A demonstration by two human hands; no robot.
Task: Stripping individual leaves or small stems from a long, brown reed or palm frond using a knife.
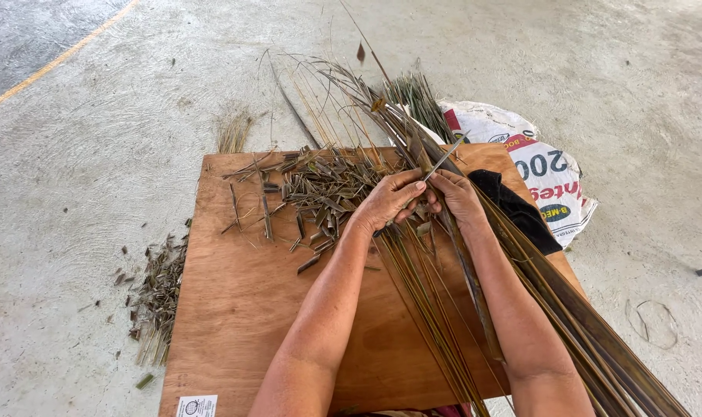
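Stripping in hand: at board point(235, 309) centre, left hand point(388, 199) pinches the palm frond point(443, 232) while right hand point(457, 194) grips a thin blade point(446, 158) pointing to 1 o'clock; the next stroke likely needs steady tension, trimmings point(320, 189) at 10 o'clock.

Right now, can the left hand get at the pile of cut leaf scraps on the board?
Probably yes: the scrap pile lies just beside the left hand on the board, nothing between, though that hand grips a stalk.
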